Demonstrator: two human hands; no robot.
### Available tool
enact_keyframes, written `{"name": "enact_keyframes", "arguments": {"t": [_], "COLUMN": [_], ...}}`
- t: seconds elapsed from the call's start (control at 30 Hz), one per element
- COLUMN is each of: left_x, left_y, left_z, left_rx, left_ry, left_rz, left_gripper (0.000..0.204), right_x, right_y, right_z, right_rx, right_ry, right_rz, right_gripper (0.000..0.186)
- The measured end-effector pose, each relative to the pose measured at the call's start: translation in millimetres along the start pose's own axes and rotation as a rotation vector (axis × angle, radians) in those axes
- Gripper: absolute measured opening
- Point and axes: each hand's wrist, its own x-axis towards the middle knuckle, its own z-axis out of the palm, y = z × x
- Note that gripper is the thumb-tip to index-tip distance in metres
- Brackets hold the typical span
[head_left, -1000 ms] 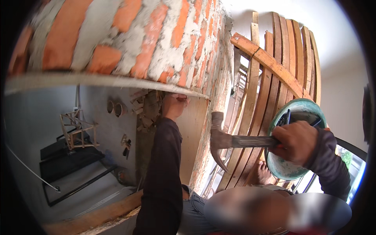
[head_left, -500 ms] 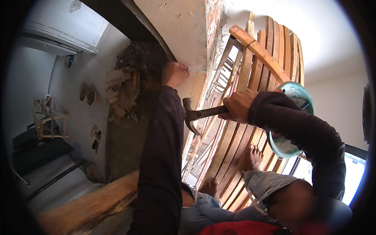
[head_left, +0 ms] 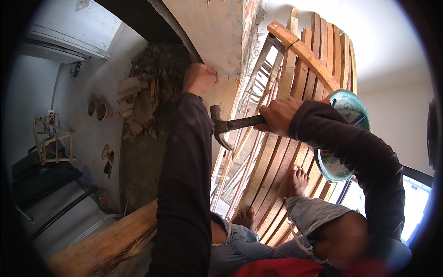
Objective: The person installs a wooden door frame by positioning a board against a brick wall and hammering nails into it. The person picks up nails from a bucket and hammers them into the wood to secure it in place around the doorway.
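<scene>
My right hand (head_left: 279, 116) is wrapped round the handle of a claw hammer (head_left: 240, 122). The hammer's metal head, claw pointing down, is beside my left wrist and apart from the wall. Up at the lower edge of a plastered wall face (head_left: 208, 34), my left hand (head_left: 200, 80) is closed, thumb and fingers pressed together against the surface. Whatever is pinched there, if anything, is too small or hidden. Just below that hand runs a pale wooden board (head_left: 220, 94) along the wall's edge.
My bare feet stand on a platform of wooden slats (head_left: 272, 177), crossed by a plank (head_left: 304, 56). A greenish basin (head_left: 353, 108) sits by my right forearm. Down left lie rubble (head_left: 138, 101), two pots (head_left: 100, 111) and a wooden frame (head_left: 54, 138); a log (head_left: 106, 235) crosses nearer.
The whole view has shifted slightly, so most things appear a little further left and up. Both hands keep their grip, and the hammer stays beside my left wrist.
</scene>
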Motion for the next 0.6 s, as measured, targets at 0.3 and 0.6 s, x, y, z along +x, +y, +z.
{"name": "enact_keyframes", "arguments": {"t": [0.3,0.6], "left_x": [3,28], "left_y": [5,-16], "left_z": [1,0], "left_rx": [0.074,0.009], "left_ry": [-0.014,-0.018], "left_rz": [0.039,0.033], "left_gripper": [0.008,0.008], "right_x": [3,11], "right_y": [3,11], "right_z": [4,-3], "right_rx": [0.008,0.040], "right_ry": [0.003,0.060], "right_rz": [-0.010,0.081], "right_gripper": [0.047,0.045]}}
